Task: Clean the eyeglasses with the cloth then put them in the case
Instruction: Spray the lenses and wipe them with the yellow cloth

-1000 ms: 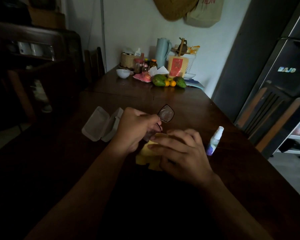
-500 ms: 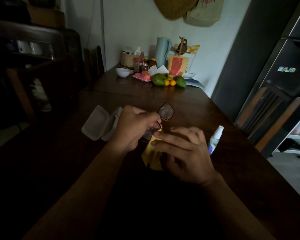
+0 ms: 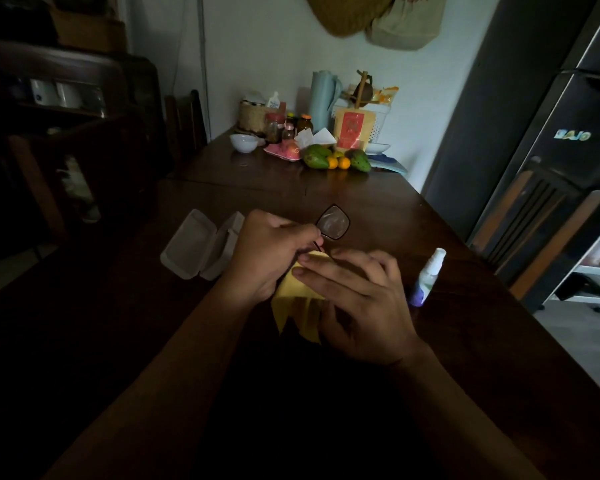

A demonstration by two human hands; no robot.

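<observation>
Wiping step, I judge: the left hand (image 3: 267, 258) pinches the eyeglasses (image 3: 333, 223) by the frame, the right hand (image 3: 357, 306) holds the cloth (image 3: 298, 306) over the nearer lens; next comes folding them into the open case (image 3: 201, 249) at 9 o'clock.

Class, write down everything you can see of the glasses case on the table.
The glasses case is a pale, whitish hard shell, plastic by its look, with rounded corners. It lies open on the dark wooden table, both halves spread side by side along the hinge, nothing visible inside. The left hand hides part of one half; contact cannot be told.
</observation>
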